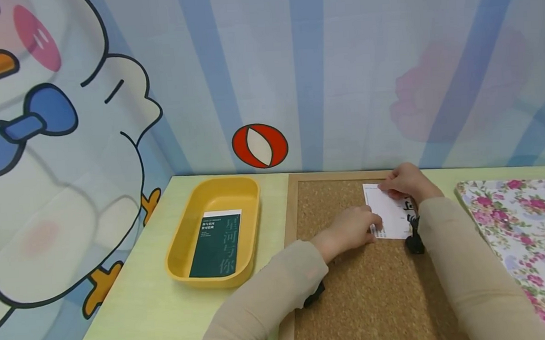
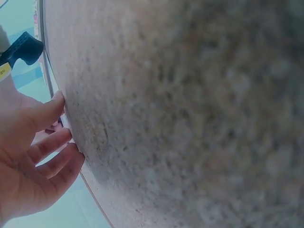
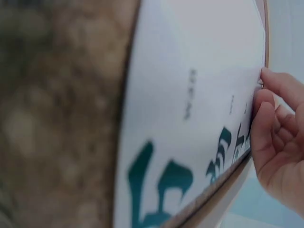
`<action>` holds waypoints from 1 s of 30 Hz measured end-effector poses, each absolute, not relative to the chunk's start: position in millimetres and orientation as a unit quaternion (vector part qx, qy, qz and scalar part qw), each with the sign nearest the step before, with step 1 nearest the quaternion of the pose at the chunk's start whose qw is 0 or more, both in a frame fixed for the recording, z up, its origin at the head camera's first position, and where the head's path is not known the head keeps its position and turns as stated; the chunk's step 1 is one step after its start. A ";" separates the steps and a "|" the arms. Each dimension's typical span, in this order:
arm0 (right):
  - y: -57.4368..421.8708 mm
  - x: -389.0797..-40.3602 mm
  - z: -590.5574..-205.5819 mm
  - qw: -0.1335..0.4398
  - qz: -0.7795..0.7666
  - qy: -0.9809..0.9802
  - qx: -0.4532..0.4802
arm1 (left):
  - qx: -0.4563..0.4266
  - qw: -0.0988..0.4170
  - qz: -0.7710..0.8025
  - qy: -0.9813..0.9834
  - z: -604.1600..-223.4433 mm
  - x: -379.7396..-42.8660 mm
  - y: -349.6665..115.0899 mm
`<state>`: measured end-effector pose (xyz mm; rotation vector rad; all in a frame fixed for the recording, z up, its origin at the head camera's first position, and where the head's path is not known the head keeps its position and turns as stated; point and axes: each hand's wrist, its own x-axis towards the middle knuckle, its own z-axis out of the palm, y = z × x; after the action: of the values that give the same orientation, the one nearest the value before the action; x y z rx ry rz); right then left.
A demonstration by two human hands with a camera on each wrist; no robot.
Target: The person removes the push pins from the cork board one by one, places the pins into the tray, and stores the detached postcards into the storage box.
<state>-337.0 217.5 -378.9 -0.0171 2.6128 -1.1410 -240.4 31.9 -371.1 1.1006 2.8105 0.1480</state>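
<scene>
A white card (image 1: 388,216) with dark green characters lies flat on the upper part of a wood-framed cork board (image 1: 353,294). At the card's top edge is my right hand (image 1: 408,182). In the right wrist view, the thumb and forefinger of that hand (image 3: 280,128) pinch a small, shiny pin-like piece (image 3: 260,83) against the card; most of it is hidden. My left hand (image 1: 349,228) rests at the card's lower left. Its fingertips (image 2: 76,159) touch the board surface, loosely bent and spread, with nothing seen held between them.
Left of the board stands a yellow tray (image 1: 178,270) holding dark green cards (image 1: 215,247). A flower-patterned board or mat (image 1: 527,228) lies to the right. Behind the pale table (image 1: 123,321) hangs a printed cloth backdrop (image 1: 341,74).
</scene>
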 end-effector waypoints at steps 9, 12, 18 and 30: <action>219.2 -333.6 -376.1 0.118 -0.335 0.928 -0.117 | 0.363 0.056 0.047 0.929 -373.3 -240.7 33.3; 220.1 -335.0 -377.6 0.113 -0.316 0.932 -0.141 | 0.363 0.054 0.047 0.929 -373.2 -240.6 33.0; 220.5 -337.8 -381.8 0.097 -0.276 0.940 -0.177 | 0.360 0.054 0.045 0.930 -372.5 -240.3 33.4; 219.2 -335.3 -381.2 0.103 -0.285 0.935 -0.186 | 0.357 0.057 0.038 0.931 -371.3 -239.6 33.6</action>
<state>-335.3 219.2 -381.2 -0.5492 2.7585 -0.8423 -239.6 33.6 -371.3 1.0839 2.8251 0.1142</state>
